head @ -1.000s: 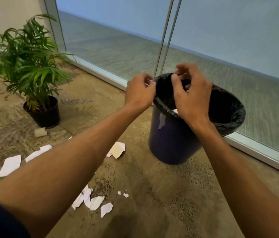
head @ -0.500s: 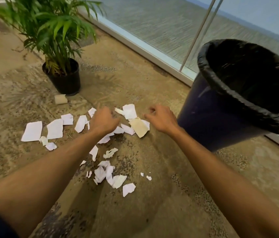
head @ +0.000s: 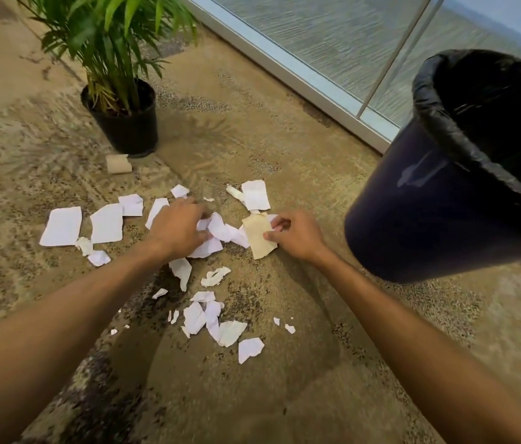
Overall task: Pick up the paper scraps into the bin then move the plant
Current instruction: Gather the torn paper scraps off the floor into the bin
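Mid-frame on carpet [head: 284, 91]: left hand [head: 177, 227] curls onto white scraps [head: 211, 238], right hand [head: 296, 235] pinches tan scrap [head: 257, 235]. Most scraps unbinned; plant [head: 121, 88] unmoved, bin [head: 444, 200] right.

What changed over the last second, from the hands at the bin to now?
Both hands came down from the bin's rim to the carpet. The left hand now gathers white scraps; the right hand pinches the tan paper piece. The bin, the potted plant and the other scattered scraps stayed where they were.
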Available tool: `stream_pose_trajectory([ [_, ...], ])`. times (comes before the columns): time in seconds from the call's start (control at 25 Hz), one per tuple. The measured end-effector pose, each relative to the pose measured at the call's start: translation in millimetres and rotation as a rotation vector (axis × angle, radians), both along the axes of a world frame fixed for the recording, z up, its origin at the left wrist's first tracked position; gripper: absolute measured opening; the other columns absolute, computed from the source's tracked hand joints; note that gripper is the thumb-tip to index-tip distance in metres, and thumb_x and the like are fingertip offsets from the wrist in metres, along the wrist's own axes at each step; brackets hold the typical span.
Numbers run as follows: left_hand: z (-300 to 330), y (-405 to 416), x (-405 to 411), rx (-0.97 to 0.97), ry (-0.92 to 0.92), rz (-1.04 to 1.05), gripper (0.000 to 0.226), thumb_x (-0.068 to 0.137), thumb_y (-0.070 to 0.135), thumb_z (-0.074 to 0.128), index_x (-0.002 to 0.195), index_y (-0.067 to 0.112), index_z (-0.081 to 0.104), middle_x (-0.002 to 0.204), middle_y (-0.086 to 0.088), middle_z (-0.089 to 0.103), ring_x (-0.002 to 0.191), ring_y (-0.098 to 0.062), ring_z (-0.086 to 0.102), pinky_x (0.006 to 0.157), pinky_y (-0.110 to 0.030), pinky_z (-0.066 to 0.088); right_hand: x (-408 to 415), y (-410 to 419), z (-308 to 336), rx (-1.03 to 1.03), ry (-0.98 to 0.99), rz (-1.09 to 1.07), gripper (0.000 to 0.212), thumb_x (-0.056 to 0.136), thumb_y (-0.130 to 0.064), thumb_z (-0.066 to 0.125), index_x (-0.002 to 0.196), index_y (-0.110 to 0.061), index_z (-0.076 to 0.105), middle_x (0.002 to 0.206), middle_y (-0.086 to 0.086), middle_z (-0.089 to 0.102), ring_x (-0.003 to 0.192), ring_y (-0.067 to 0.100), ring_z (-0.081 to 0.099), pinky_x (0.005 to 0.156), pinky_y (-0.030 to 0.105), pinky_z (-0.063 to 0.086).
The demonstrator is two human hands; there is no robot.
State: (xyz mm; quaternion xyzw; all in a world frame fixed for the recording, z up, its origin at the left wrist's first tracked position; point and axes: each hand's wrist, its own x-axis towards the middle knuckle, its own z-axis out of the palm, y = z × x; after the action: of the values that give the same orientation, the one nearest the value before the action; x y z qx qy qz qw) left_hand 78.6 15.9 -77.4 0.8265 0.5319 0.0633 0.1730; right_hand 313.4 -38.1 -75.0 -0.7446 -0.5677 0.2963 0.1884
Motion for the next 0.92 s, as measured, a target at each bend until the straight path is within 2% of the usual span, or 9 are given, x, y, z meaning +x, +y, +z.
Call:
stream_pose_trajectory([
  [0.08,1.9,-0.1,-2.9,-0.092,-0.100,0.052,0.024,0.074,0.023,0.078,0.085,0.014,0.059,0.088,-0.006,0.060,0.081,-0.024,0.053,0.063,-0.034,0.039,2.1,2.5,-1.7,-0.026,0.035,0.007,0.017,0.074,-0.022,0.083,0.082,-0.019,0.069,0.090,-0.001,0.064,0.083,0.013,0.054,0.073,0.029,0.042],
  [0.2,2.9,0.2,-9.7,-0.178,-0.232,0.127,0.018,0.073,0.010,0.077,0.073,0.007,0.059,0.072,-0.005,0.059,0.066,-0.020,0.049,0.058,-0.031,0.036,0.0,7.4,-4.1,-0.037,-0.031,0.027,0.018,0.078,-0.029,0.080,0.085,-0.025,0.064,0.111,0.000,0.056,0.103,0.016,0.049,0.086,0.033,0.040],
  [0.36,21.5,10.8,-21.8,-0.211,-0.389,0.257,0.007,0.077,0.010,0.078,0.076,0.012,0.071,0.074,0.000,0.066,0.066,-0.013,0.060,0.061,-0.027,0.046,-10.6,12.6,-1.0,-0.041,0.155,0.067,0.019,0.081,-0.018,0.077,0.093,-0.017,0.063,0.099,0.004,0.063,0.090,0.016,0.056,0.073,0.031,0.044],
  [0.48,37.6,21.7,-29.2,-0.249,-0.461,0.304,0.002,0.083,0.011,0.072,0.084,0.009,0.074,0.075,0.001,0.065,0.055,0.001,0.053,0.053,-0.020,0.037,-11.9,11.1,8.2,-0.085,0.311,0.087,0.026,0.081,-0.009,0.077,0.101,-0.012,0.061,0.093,0.006,0.063,0.082,0.018,0.060,0.065,0.034,0.049],
  [0.52,41.9,24.4,-30.9,-0.279,-0.473,0.304,0.006,0.086,0.011,0.069,0.082,0.008,0.073,0.071,-0.001,0.063,0.048,0.000,0.048,0.049,-0.023,0.034,-9.2,12.2,13.0,-0.105,0.378,0.084,0.029,0.082,-0.007,0.076,0.105,-0.012,0.059,0.094,0.005,0.065,0.080,0.018,0.064,0.060,0.032,0.050],
  [0.6,47.7,27.6,-33.0,-0.339,-0.465,0.283,0.017,0.091,0.011,0.063,0.080,0.000,0.070,0.067,-0.006,0.057,0.047,-0.008,0.041,0.048,-0.024,0.029,0.4,17.6,23.6,-0.089,0.460,0.076,0.031,0.083,-0.009,0.075,0.109,-0.017,0.059,0.096,0.003,0.068,0.076,0.011,0.070,0.056,0.026,0.053],
  [0.68,50.0,27.3,-35.4,-0.372,-0.434,0.253,0.021,0.093,0.010,0.058,0.082,-0.006,0.066,0.068,-0.009,0.053,0.053,-0.014,0.039,0.050,-0.026,0.027,8.5,30.8,29.8,0.001,0.435,0.026,0.027,0.083,-0.013,0.076,0.107,-0.018,0.063,0.099,0.003,0.069,0.082,0.012,0.070,0.061,0.024,0.055],
  [0.8,46.7,22.6,-41.0,-0.391,-0.402,0.254,0.018,0.092,0.007,0.051,0.080,-0.004,0.059,0.068,-0.010,0.048,0.060,-0.019,0.040,0.056,-0.027,0.027,6.4,57.3,22.8,0.068,0.372,-0.085,0.026,0.084,-0.014,0.075,0.109,-0.007,0.069,0.106,0.010,0.071,0.096,0.023,0.068,0.079,0.033,0.056],
  [0.92,39.1,9.7,-48.5,-0.380,-0.428,0.289,0.020,0.093,0.009,0.048,0.077,-0.002,0.057,0.070,-0.009,0.049,0.062,-0.020,0.043,0.056,-0.028,0.030,-4.8,75.1,4.8,0.058,0.206,-0.132,0.027,0.086,-0.018,0.074,0.110,-0.007,0.071,0.110,0.009,0.069,0.094,0.018,0.063,0.073,0.025,0.048],
])
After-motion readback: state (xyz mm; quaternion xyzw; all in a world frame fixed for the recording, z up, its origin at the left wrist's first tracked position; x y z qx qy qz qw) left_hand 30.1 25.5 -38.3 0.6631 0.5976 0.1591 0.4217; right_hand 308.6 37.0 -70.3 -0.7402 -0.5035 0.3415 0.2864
